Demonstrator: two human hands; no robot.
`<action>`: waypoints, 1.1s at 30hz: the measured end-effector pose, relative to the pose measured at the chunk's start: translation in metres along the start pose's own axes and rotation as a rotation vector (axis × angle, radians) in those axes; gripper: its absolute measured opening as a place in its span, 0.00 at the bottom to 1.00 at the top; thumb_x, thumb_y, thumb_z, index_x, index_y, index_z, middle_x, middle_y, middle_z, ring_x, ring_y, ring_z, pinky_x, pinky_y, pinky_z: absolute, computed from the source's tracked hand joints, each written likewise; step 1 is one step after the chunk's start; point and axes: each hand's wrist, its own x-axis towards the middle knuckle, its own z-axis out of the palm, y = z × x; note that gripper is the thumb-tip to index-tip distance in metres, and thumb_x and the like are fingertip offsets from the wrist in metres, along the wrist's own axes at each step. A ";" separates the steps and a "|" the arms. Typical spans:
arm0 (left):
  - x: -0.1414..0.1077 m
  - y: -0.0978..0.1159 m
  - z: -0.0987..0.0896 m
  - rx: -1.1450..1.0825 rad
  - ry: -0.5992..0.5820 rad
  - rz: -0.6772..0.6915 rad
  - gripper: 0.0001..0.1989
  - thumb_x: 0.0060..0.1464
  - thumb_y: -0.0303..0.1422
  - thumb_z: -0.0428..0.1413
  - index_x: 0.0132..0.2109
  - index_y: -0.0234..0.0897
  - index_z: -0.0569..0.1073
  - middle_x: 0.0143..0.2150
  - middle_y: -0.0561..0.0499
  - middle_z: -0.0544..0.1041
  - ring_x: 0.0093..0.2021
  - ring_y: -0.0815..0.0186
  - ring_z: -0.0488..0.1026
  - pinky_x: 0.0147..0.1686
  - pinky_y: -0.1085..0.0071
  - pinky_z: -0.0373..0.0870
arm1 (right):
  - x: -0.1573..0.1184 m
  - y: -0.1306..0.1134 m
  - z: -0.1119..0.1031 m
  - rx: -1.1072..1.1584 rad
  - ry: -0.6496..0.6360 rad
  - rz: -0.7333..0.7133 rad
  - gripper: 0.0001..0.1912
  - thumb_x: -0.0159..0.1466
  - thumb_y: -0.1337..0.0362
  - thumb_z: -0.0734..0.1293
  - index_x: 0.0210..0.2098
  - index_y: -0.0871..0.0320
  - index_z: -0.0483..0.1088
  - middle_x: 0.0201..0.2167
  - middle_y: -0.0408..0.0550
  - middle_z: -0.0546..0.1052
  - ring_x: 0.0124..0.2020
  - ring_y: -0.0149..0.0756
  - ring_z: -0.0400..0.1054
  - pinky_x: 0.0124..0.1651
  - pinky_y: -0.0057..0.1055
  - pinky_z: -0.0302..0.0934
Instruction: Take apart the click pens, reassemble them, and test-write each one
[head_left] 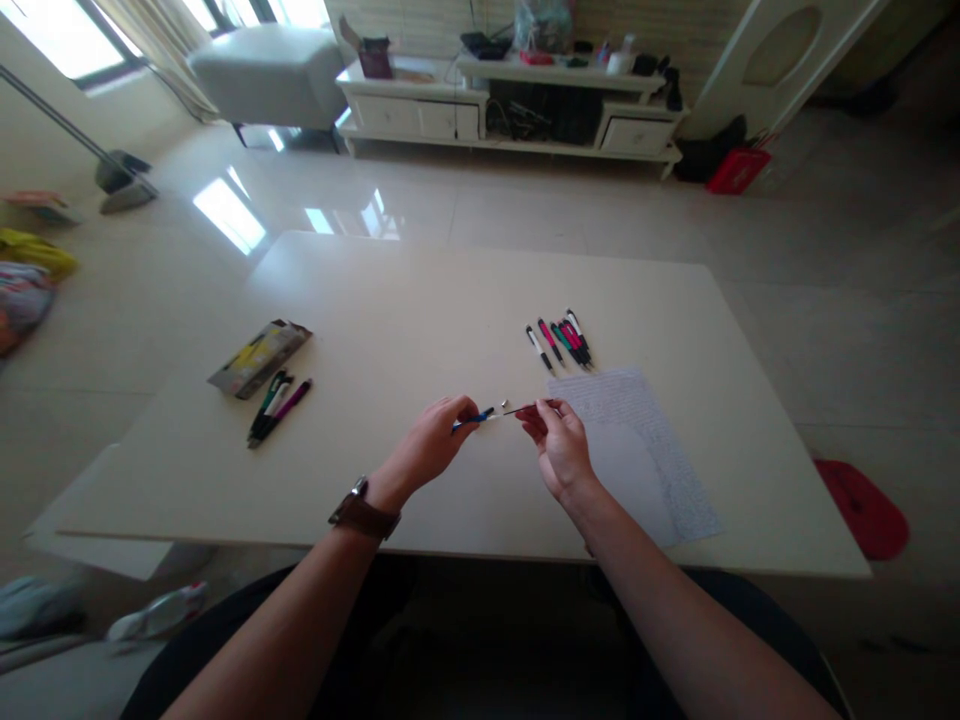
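Note:
My left hand (442,432), with a watch on its wrist, is closed on a blue pen barrel (471,419) held above the table. Facing it, my right hand (559,440) pinches a thin dark pen refill (519,408), whose pale end points toward the barrel. Whether refill and barrel touch, I cannot tell. A small silvery pen tip (505,404) lies on the table just beyond the refill. Beneath and right of my right hand is a sheet of paper (637,450) covered partly with handwriting.
Several pens (566,340) lie in a group beyond the paper. At the left, more pens (277,408) rest beside an open cardboard box (261,360). The white table (420,300) ends close to my body. A red stool (862,508) stands off its right edge.

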 end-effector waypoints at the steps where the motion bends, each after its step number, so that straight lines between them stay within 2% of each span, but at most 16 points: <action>1: 0.000 0.001 0.000 -0.003 -0.002 0.000 0.03 0.61 0.33 0.55 0.40 0.40 0.72 0.39 0.50 0.77 0.39 0.64 0.72 0.39 0.67 0.66 | 0.000 0.000 0.000 -0.001 0.001 -0.002 0.11 0.57 0.63 0.74 0.30 0.56 0.67 0.26 0.41 0.80 0.31 0.30 0.76 0.35 0.25 0.67; 6: -0.001 0.005 -0.001 -0.006 0.001 0.003 0.03 0.61 0.32 0.55 0.40 0.39 0.72 0.39 0.50 0.77 0.39 0.64 0.71 0.39 0.66 0.66 | -0.001 0.000 0.002 0.011 0.024 -0.007 0.09 0.57 0.65 0.73 0.30 0.57 0.67 0.26 0.40 0.79 0.29 0.29 0.75 0.34 0.25 0.66; 21: -0.001 0.005 0.002 -0.008 0.003 0.022 0.05 0.62 0.34 0.54 0.41 0.39 0.73 0.40 0.50 0.78 0.40 0.63 0.72 0.40 0.66 0.68 | -0.001 0.001 0.000 -0.010 0.030 -0.035 0.11 0.56 0.62 0.74 0.30 0.56 0.68 0.26 0.40 0.79 0.31 0.30 0.75 0.35 0.27 0.66; 33: -0.002 0.013 0.004 -0.034 0.014 0.074 0.04 0.61 0.34 0.55 0.41 0.39 0.73 0.39 0.50 0.77 0.38 0.65 0.71 0.39 0.67 0.67 | -0.009 0.009 0.004 -0.062 -0.065 0.017 0.11 0.56 0.60 0.74 0.31 0.56 0.69 0.29 0.42 0.80 0.32 0.32 0.76 0.37 0.27 0.66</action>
